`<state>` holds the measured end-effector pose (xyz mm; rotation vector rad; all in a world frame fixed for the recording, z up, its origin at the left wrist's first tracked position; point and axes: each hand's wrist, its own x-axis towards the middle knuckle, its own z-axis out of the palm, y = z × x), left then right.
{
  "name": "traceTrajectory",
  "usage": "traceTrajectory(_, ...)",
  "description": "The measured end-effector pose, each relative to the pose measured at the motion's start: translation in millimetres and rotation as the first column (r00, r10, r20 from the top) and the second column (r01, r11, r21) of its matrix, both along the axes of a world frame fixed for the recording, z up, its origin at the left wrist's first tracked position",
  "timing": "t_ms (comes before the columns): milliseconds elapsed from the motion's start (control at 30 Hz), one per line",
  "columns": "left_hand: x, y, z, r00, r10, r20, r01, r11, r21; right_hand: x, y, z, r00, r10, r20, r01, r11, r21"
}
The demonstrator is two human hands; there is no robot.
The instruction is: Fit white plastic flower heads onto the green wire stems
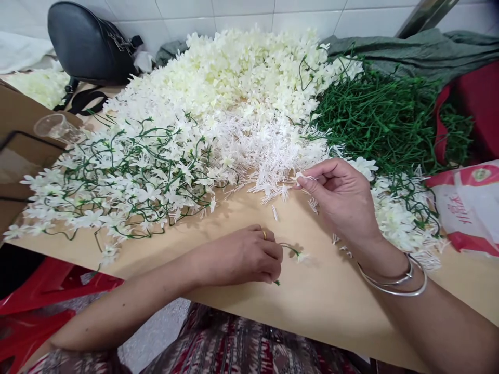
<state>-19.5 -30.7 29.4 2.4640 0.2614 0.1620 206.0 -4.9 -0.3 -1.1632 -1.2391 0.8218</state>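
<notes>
My left hand (249,255) rests low over the table, its fingers curled around a green artificial flower stem (287,246). One end of that stem shows past the knuckles with a small whitish bloom (302,257); another green tip peeks out below the fingers. Farther right, my right hand (343,195) pinches a small white stamen piece (299,177) between thumb and forefinger. Just beyond it spreads a heap of loose white stamens (268,156). White flowers fitted on green stems (144,182) lie piled to the left.
Cream petals (234,72) are heaped at the back, beside bare green stems (378,119). A black bag (88,44) and a clear plastic cup (58,128) stand at the left. A red-and-white packet (468,208) lies at the right, with red stools (50,285) below the left table edge.
</notes>
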Motion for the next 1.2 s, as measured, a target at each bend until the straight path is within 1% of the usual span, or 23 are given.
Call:
traceTrajectory(100, 0.3, 4.7, -12.1, 0.995, 0.043, 0.085, -0.035, 0.995, -0.098, 1.3, 2.8, -3.9, 1.0, -0.005, -0.031, 0.005, 1.0, 0.002)
traceTrajectory(167, 1.0, 5.7, -16.3, 0.995, 0.045, 0.086, -0.035, 0.993, -0.116, 2.0, 4.4, -6.4, 0.999, -0.012, -0.045, 0.012, 1.0, 0.01)
traceTrajectory(267, 3.3, 2.5, -21.1, 0.997, 0.053, 0.052, -0.051, 0.998, -0.038, 2.3, 6.0, -9.0, 0.999, -0.028, -0.021, 0.028, 1.0, 0.006)
traceTrajectory(333, 5.1, -0.6, -25.0, 0.996, 0.07, 0.06, -0.071, 0.997, 0.011, 1.8, 6.2, -9.2, 0.999, -0.036, -0.014, 0.036, 0.999, 0.004)
traceTrajectory(367, 5.9, -1.8, -27.1, 0.994, 0.071, 0.08, -0.072, 0.997, 0.014, 1.4, 6.0, -8.6, 0.999, -0.041, -0.017, 0.041, 0.999, 0.002)
traceTrajectory(433, 6.6, -2.6, -30.8, 0.989, 0.066, 0.134, -0.064, 0.998, -0.024, 0.5, 4.9, -6.6, 0.998, -0.047, -0.03, 0.046, 0.999, -0.015)
traceTrajectory(500, 6.0, -1.6, -33.2, 0.978, 0.077, 0.192, -0.059, 0.993, -0.099, 0.0, 3.2, -4.1, 0.998, -0.04, -0.046, 0.038, 0.999, -0.031)
traceTrajectory(567, 4.3, 0.5, -33.0, 0.966, 0.12, 0.227, -0.078, 0.979, -0.186, -0.2, 1.5, -2.3, 0.997, -0.022, -0.067, 0.02, 0.999, -0.03)
traceTrajectory(633, 2.6, 2.2, -29.3, 0.955, 0.191, 0.228, -0.118, 0.946, -0.301, -0.3, 0.1, -1.3, 0.997, -0.011, -0.076, 0.009, 0.999, -0.031)
traceTrajectory(667, 1.9, 2.5, -26.0, 0.947, 0.245, 0.206, -0.16, 0.919, -0.361, -0.5, -0.7, -0.9, 0.997, -0.009, -0.072, 0.006, 0.999, -0.038)
traceTrajectory(733, 0.9, 1.7, -17.3, 0.912, 0.387, 0.136, -0.286, 0.837, -0.467, -1.2, -2.3, -0.1, 0.998, 0.007, -0.062, -0.011, 0.998, -0.066)
traceTrajectory(800, 0.2, -0.5, -8.4, 0.856, 0.512, 0.075, -0.398, 0.743, -0.538, -2.6, -4.2, 0.9, 0.996, 0.054, -0.071, -0.061, 0.994, -0.093)
traceTrajectory(833, -0.4, -1.6, -5.1, 0.833, 0.549, 0.064, -0.423, 0.708, -0.565, -3.5, -5.2, 1.3, 0.994, 0.083, -0.077, -0.091, 0.991, -0.098)
traceTrajectory(867, -1.0, -2.4, -2.9, 0.821, 0.567, 0.067, -0.426, 0.687, -0.589, -4.3, -6.1, 1.6, 0.991, 0.112, -0.078, -0.12, 0.987, -0.102)
traceTrajectory(900, -1.8, -2.8, -1.9, 0.815, 0.574, 0.075, -0.421, 0.677, -0.604, -5.1, -6.9, 1.8, 0.988, 0.138, -0.074, -0.146, 0.983, -0.108)
traceTrajectory(967, -3.5, -1.7, -3.2, 0.805, 0.587, 0.088, -0.427, 0.675, -0.602, -6.2, -7.9, 1.5, 0.983, 0.176, -0.055, -0.181, 0.976, -0.124)
traceTrajectory(1100, -4.9, 6.1, -10.3, 0.75, 0.658, 0.06, -0.539, 0.662, -0.521, -5.9, -8.2, 1.0, 0.97, 0.233, -0.071, -0.242, 0.956, -0.168)
traceTrajectory(1200, -2.9, 11.3, -14.4, 0.743, 0.667, 0.05, -0.571, 0.672, -0.472, -6.2, -9.9, 4.9, 0.947, 0.304, -0.102, -0.319, 0.927, -0.197)
